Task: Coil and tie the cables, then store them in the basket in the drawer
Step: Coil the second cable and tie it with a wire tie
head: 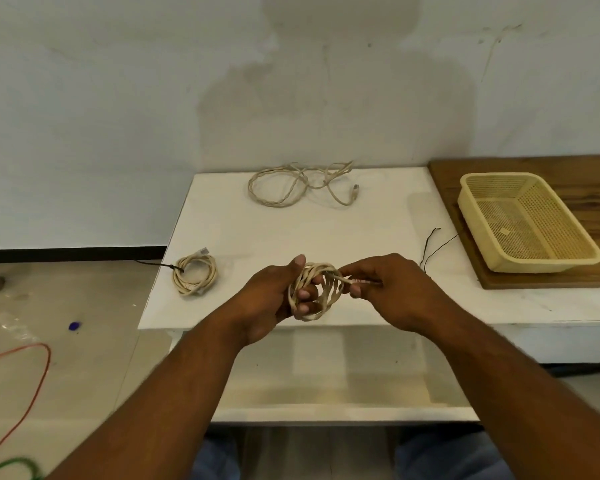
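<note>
My left hand [274, 299] grips a coiled beige cable [333, 294] above the front edge of the white table [326, 233]. My right hand [392, 289] pinches that cable's free end with its plug beside the coil. A second beige cable [195, 274], coiled and tied with a black tie, lies at the table's left. A third beige cable [298, 183] lies loose and tangled at the table's back. The yellow mesh basket [527, 223] stands empty on a wooden board [568, 278] at the right. An open white drawer [326, 379] sits below the table's front edge.
A thin black tie [430, 247] lies on the table between my right hand and the basket. Red cable [32, 382] and green cable [11, 467] lie on the floor at lower left. The wall stands close behind the table.
</note>
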